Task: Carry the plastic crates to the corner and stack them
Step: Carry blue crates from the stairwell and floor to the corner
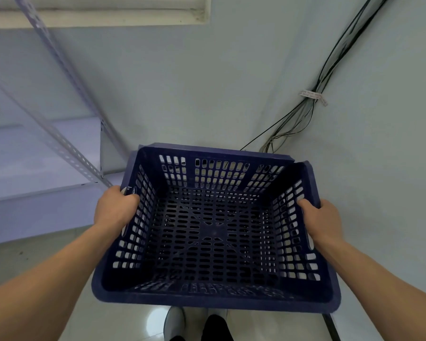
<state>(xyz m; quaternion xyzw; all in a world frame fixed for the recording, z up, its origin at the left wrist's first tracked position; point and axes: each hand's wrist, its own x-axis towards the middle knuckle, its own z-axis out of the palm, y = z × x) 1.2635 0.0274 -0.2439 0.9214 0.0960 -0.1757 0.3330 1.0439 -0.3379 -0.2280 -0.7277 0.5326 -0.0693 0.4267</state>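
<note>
Dark blue perforated plastic crate held above the floor near a wall corner, left hand curled over its left rim, right hand gripping its right rim, cables trailing down the wall behind.

— How do the hands sit?
— The left hand grips the left rim of the crate, fingers curled over the edge. The right hand grips the right rim the same way.
— And the arms?
— The left forearm and right forearm are bare, reaching forward from the lower corners, spread apart, wrists about straight.
</note>
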